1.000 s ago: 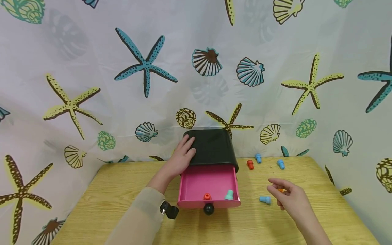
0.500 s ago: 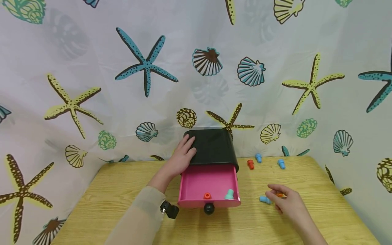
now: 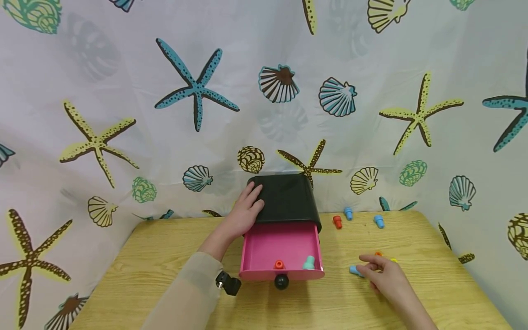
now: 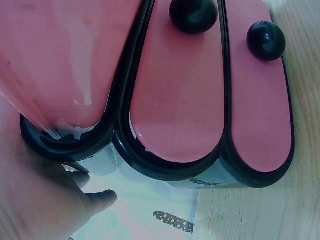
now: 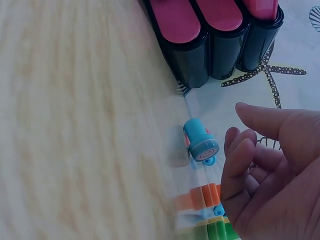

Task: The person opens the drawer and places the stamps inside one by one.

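near right hand [image 3: 387, 277], blue stamp [image 3: 354, 271]; left hand [image 3: 245, 212] on black cabinet [image 3: 287, 198]

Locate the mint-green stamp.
In the head view, the mint-green stamp is inside the open pink drawer, near its front right corner, right of the red stamp there.

Head view: your right hand [image 3: 385, 275] is covering one end of the near blue piece [image 3: 354, 270] and much of the orange piece [image 3: 378, 254] and yellow piece [image 3: 394, 260]. Your left hand [image 3: 245, 214] is hiding part of the black cabinet's [image 3: 286, 197] left edge; the cabinet is concealing the pink drawer's [image 3: 280, 243] far end. Left sleeve [image 3: 185, 293], right forearm [image 3: 412, 305]: both running out of picture, near side.

Left wrist: picture's edge is clipping the middle knob [image 4: 194, 15].

Right wrist: the blue piece is blocking most of a red piece [image 3: 337, 222].
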The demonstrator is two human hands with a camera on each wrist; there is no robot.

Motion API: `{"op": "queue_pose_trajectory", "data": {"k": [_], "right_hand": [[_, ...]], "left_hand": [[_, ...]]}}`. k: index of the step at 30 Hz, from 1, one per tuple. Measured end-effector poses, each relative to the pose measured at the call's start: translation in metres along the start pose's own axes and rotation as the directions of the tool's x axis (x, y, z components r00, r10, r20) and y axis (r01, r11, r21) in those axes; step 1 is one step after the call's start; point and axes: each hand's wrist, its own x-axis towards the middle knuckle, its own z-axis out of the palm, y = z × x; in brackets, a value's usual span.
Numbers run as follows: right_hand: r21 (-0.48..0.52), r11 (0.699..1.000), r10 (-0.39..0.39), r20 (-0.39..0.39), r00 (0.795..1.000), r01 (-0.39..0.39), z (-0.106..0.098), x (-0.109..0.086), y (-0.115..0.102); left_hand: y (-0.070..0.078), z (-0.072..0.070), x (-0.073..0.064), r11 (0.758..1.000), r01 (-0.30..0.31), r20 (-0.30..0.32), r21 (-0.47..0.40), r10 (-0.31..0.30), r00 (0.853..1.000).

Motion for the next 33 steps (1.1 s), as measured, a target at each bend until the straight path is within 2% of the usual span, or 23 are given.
{"op": "queue_pose_trajectory", "data": {"k": [4, 12, 23, 33], "right_hand": [[-0.004, 1.000, 0.026, -0.006, 1.000, -0.026, 0.001, 0.001, 0.002], [0.006, 0.999, 0.034, 0.001, 0.999, -0.034, 0.002, 0.003, 0.008], [0.034, 0.996, 0.076, 0.022, 0.997, -0.077, 0.001, 0.007, 0.014], [0.013, 0.996, 0.084, 0.035, 0.996, -0.085, 0.001, 0.009, 0.017]], "left_hand": [[0.002, 0.000, 0.000, 1.000, 0.017, 0.007, 0.001, -0.017, 1.000], [-0.004, 0.001, 0.002, 1.000, 0.009, 0.013, -0.010, -0.009, 1.000], [0.000, 0.000, 0.000, 0.999, 0.030, 0.011, 0.021, -0.030, 0.999], [0.001, 0.000, 0.002, 1.000, 0.024, 0.003, 0.011, -0.024, 1.000]]}}
